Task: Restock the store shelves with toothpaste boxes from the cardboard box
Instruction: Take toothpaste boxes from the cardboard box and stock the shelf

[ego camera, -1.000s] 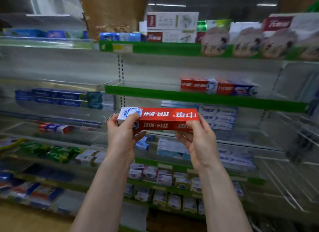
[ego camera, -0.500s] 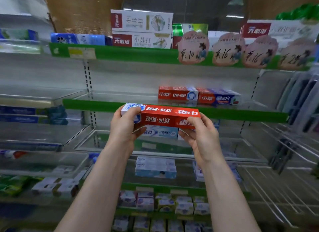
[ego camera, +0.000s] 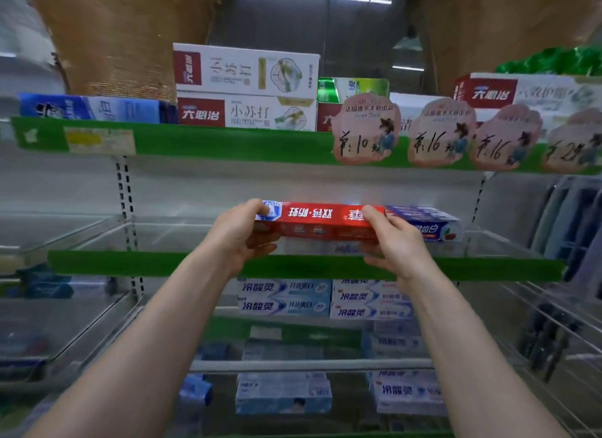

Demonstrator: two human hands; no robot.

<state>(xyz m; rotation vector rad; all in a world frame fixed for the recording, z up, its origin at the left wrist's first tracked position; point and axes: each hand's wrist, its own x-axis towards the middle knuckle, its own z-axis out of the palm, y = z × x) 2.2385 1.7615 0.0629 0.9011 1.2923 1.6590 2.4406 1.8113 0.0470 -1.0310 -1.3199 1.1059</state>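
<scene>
**A:** What have you got there?

**B:** One red toothpaste box (ego camera: 317,224), gripped at both ends. My left hand (ego camera: 242,238) wraps the end with the white-and-blue patch, thumb on top, fingers curled underneath. My right hand (ego camera: 395,245) clamps the other end the same way, thumb over the top edge.

**A:** Which way does it lie?

**B:** Long axis level, running left to right, parallel to the green shelf edge (ego camera: 163,263). The printed face is turned toward me and the lettering reads upside down, so the box is inverted. The white-and-blue end points left, the red end right.

**A:** And where is it against that green edge?

**B:** Just above and behind it, over the glass shelf. I can't tell whether the bottom touches the glass; my fingers hide the underside.

**A:** Anything next to it?

**B:** A blue-ended box (ego camera: 430,224) lies behind my right hand, on the same level above the green edge, its long axis also left to right. It sits right at the red box's right end; whether the two touch I can't tell.

**A:** And elsewhere?

**B:** Below the green edge, pale blue boxes (ego camera: 283,295) are stacked lengthwise. High above it, white boxes with red ends (ego camera: 246,87) are piled two deep, and pink price tags (ego camera: 366,129) hang off the upper green strip.
</scene>
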